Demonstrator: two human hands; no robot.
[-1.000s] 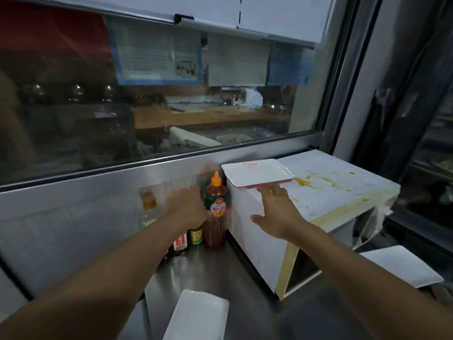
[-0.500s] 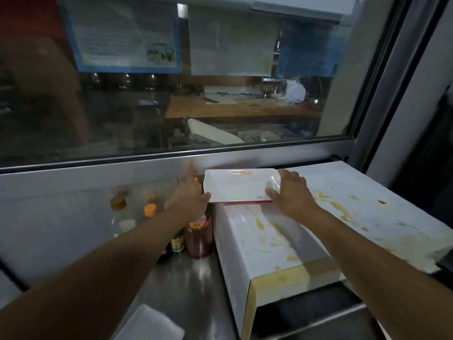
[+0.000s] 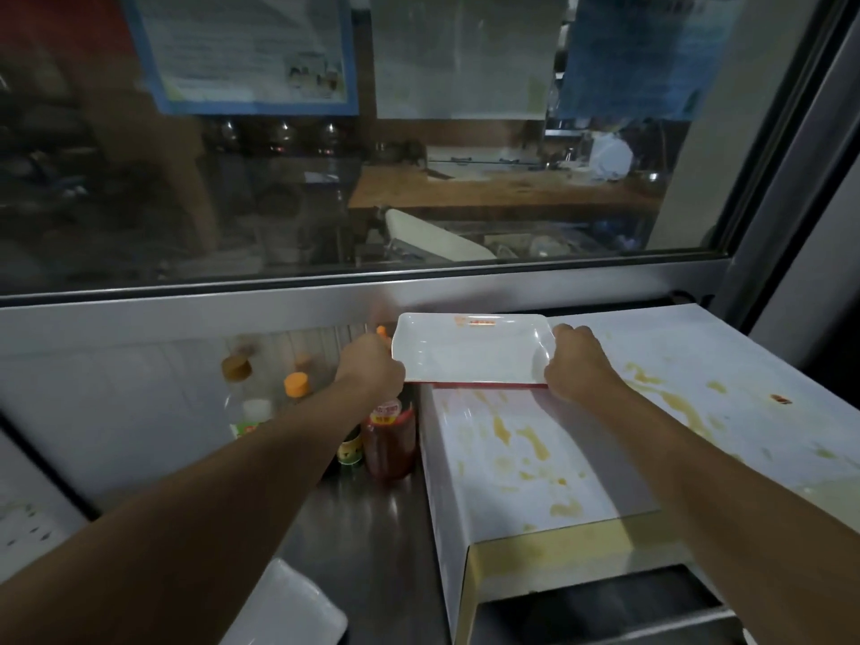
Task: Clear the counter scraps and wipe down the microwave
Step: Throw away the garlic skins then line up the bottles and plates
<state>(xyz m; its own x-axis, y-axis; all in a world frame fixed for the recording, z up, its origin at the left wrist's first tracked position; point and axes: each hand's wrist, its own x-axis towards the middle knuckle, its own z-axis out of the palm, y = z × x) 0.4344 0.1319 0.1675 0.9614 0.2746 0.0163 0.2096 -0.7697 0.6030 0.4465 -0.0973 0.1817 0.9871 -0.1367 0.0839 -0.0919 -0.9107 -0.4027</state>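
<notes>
A white rectangular plate (image 3: 467, 349) with a red underside sits at the back left corner of the white microwave (image 3: 535, 467), overhanging its left edge. My left hand (image 3: 370, 370) grips the plate's left end. My right hand (image 3: 574, 363) grips its right end, fingers curled over the rim. Yellow-orange sauce smears and a small red scrap (image 3: 781, 398) mark the microwave top. A little orange residue lies at the plate's far edge.
Sauce bottles (image 3: 388, 435) with orange caps stand on the steel counter (image 3: 372, 528) left of the microwave, under my left hand. Another white plate (image 3: 288, 607) lies at the counter's near edge. A glass window with a steel sill (image 3: 279, 300) runs behind.
Both hands have closed on the ends of the plate; a second ago the right hand only reached under it and the left was near the bottles. The view has moved closer.
</notes>
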